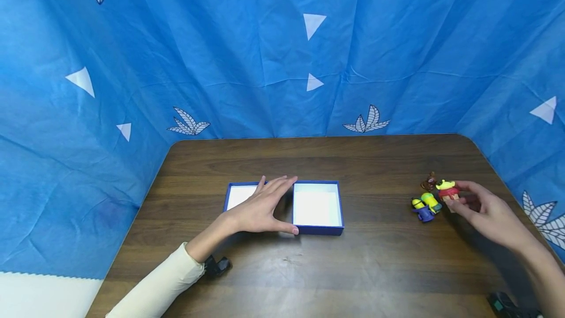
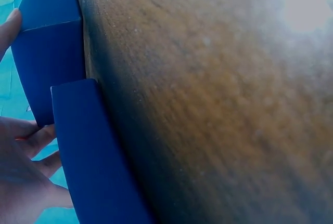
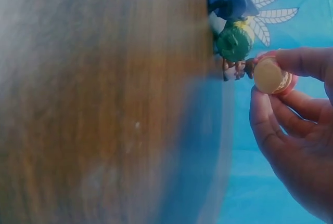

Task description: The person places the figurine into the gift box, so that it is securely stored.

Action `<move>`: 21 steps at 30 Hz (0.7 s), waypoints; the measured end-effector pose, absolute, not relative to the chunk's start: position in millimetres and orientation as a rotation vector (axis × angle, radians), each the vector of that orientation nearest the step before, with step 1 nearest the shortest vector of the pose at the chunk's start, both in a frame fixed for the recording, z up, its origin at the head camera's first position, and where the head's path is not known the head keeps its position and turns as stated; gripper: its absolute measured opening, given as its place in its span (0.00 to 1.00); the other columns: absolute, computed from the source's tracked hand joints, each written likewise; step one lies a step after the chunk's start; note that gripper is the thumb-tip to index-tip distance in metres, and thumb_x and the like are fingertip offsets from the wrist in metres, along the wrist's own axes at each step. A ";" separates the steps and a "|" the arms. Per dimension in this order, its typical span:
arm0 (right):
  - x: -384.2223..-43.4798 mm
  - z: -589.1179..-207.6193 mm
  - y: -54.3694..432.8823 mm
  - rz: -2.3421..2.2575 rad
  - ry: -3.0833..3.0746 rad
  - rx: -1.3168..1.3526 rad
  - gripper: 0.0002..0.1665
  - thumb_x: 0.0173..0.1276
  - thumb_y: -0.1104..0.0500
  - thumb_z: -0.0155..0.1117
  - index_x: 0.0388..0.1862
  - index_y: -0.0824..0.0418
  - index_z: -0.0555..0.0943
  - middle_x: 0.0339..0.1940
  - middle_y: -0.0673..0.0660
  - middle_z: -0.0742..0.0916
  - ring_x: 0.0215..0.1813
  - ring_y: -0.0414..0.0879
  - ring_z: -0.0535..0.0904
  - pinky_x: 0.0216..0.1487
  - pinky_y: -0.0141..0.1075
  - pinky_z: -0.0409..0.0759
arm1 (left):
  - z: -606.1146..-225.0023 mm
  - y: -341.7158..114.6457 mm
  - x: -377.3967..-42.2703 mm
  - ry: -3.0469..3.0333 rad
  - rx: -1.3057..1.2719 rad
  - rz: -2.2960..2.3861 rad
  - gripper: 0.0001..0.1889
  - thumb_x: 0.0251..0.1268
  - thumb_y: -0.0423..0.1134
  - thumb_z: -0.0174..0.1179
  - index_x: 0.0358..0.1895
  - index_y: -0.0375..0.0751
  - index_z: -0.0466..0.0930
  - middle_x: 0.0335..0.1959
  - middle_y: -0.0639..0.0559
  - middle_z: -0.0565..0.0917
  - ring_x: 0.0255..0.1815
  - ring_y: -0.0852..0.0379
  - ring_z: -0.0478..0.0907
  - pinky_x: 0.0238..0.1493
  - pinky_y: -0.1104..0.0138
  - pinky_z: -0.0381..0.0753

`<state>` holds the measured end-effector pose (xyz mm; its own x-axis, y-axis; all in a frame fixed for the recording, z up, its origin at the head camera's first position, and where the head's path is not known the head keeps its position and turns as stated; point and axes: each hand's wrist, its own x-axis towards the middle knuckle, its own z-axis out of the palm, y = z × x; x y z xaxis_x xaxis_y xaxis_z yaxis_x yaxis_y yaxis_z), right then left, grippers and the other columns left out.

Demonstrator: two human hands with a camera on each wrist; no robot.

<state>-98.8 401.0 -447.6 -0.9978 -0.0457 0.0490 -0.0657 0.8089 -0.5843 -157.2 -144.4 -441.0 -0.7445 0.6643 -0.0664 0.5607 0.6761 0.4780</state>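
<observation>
My left hand (image 1: pixel 260 207) spans the left side of an open blue box (image 1: pixel 320 230) with a white inside. Its thumb touches the near left corner and its fingertips reach the far one; the left wrist view shows this hand (image 2: pixel 26 167) against the box's blue wall (image 2: pixel 49 42). At the right, my right hand (image 1: pixel 490 212) pinches a small toy figurine (image 1: pixel 448 193) in yellow and red. Its round, pale base (image 3: pixel 269 76) faces the right wrist camera, between thumb and fingers. Beside it are a yellow-and-blue figurine (image 1: pixel 424 211), a yellow-and-green one (image 1: pixel 430 201) and a brown one (image 1: pixel 429 181).
A second shallow blue-edged box part (image 1: pixel 238 195), white inside, lies left of the box, partly under my left hand. The wooden table (image 1: pixel 282 269) has a blue patterned cloth (image 1: pixel 273 53) behind it and at both sides.
</observation>
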 end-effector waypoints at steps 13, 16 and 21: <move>-102.4 -442.3 387.4 1.025 -2.919 0.137 0.34 0.80 0.56 0.67 0.75 0.75 0.69 0.54 0.75 0.85 0.42 0.15 0.71 0.33 0.24 0.78 | -438.5 -144.8 -156.3 2.653 0.977 0.622 0.66 0.56 0.78 0.70 0.90 0.52 0.45 0.91 0.51 0.54 0.93 0.47 0.47 0.88 0.30 0.35; -103.6 -442.9 383.5 1.051 -2.904 0.156 0.33 0.80 0.56 0.67 0.74 0.74 0.70 0.55 0.72 0.85 0.42 0.15 0.73 0.33 0.24 0.78 | -437.9 -144.9 -155.9 2.647 0.972 0.625 0.66 0.56 0.77 0.70 0.90 0.52 0.44 0.91 0.52 0.54 0.93 0.48 0.47 0.88 0.30 0.35; -105.8 -442.8 374.8 1.092 -2.904 0.188 0.33 0.80 0.57 0.67 0.74 0.73 0.70 0.52 0.69 0.86 0.40 0.21 0.77 0.33 0.26 0.80 | -437.4 -145.1 -154.7 2.642 0.961 0.618 0.67 0.56 0.78 0.70 0.91 0.52 0.44 0.91 0.52 0.54 0.93 0.49 0.46 0.88 0.31 0.35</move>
